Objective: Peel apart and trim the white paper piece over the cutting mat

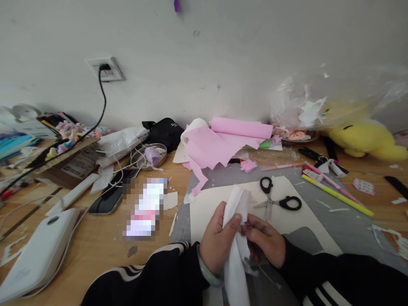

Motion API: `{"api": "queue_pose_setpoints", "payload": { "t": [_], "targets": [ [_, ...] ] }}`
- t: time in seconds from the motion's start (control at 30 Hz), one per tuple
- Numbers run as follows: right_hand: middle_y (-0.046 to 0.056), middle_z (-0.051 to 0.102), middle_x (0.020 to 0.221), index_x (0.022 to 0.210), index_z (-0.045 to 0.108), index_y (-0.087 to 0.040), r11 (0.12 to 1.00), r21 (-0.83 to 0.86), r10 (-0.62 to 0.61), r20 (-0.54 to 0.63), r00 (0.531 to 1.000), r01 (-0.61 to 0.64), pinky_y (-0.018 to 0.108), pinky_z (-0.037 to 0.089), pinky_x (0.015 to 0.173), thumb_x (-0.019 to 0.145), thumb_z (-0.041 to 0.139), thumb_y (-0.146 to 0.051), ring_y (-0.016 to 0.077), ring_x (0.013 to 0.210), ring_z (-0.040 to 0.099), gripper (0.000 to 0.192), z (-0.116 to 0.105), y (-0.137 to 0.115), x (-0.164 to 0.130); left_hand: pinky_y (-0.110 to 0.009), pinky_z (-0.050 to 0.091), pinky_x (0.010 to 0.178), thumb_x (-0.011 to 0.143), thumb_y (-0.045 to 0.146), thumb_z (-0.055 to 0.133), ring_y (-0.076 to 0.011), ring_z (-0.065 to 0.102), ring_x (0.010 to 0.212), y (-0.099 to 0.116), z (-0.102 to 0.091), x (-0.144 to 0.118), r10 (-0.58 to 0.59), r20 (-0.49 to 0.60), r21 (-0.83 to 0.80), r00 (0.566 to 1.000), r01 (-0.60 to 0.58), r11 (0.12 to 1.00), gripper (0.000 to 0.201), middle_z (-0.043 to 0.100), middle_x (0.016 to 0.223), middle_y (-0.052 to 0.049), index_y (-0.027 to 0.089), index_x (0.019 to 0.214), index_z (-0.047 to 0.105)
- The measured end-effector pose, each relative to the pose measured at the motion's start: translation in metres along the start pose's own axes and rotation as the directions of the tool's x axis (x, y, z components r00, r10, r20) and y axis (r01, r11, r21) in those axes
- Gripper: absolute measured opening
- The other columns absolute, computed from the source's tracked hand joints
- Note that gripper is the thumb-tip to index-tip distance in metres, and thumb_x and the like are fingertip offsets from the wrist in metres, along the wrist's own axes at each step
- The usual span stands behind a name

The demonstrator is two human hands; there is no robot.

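Single head-worn view, facing forward and down, hands (217,243) close below, desk (103,238) beyond, wall (165,63) behind

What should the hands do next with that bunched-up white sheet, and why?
I'd probably ease the white sheet open a little with the right hand. It looks folded and bunched, the left hand's thumb presses it, and the right hand's fingers are at its edge. The scissors lie apart on the cream sheet, so fingers seem enough.

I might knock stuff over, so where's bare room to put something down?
There's mostly bare wood between the white device, the blurred screen and the left sleeve. The cream sheet has a free patch just beyond the left hand. It's crowded along the wall, around the pink paper and yellow plush toy.
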State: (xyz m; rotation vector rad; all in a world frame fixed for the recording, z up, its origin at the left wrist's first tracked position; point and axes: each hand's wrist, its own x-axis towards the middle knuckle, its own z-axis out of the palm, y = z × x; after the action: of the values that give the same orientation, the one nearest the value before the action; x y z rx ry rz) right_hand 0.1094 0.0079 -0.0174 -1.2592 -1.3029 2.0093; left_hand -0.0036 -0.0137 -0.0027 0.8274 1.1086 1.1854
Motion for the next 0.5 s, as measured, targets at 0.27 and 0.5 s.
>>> {"api": "queue_pose_setpoints", "payload": {
  "t": [0.27,0.5],
  "targets": [
    [-0.01,0.041,0.035,0.073,0.037,-0.018,1.0,0.004,-0.008,-0.017,1.0,0.008,0.016,0.025,0.027,0.055,0.041,-0.033,0.0048,0.024,0.034,0.024,-0.001,-0.0027,-0.0002,-0.015,0.038,0.042,0.07,0.033,0.052,-0.0053,0.046,0.043,-0.0035,-0.001,-0.0011,-0.079,0.062,-0.036,0.995,0.081,0.996,0.024,0.049,0.059,0.005,0.019,0.089,0.047],
    [-0.009,0.04,0.033,0.071,0.038,-0.018,0.999,0.028,-0.022,-0.006,1.0,0.022,0.016,0.025,0.028,0.058,0.037,-0.03,0.0051,0.026,0.033,0.017,-0.0019,-0.0008,-0.0001,-0.016,0.041,0.053,0.068,0.029,0.055,-0.0081,0.05,0.058,-0.0025,0.001,-0.0007,-0.037,-0.029,-0.043,0.999,0.036,0.998,0.022,0.054,0.067,0.001,0.016,0.086,0.05]
  ]
}}
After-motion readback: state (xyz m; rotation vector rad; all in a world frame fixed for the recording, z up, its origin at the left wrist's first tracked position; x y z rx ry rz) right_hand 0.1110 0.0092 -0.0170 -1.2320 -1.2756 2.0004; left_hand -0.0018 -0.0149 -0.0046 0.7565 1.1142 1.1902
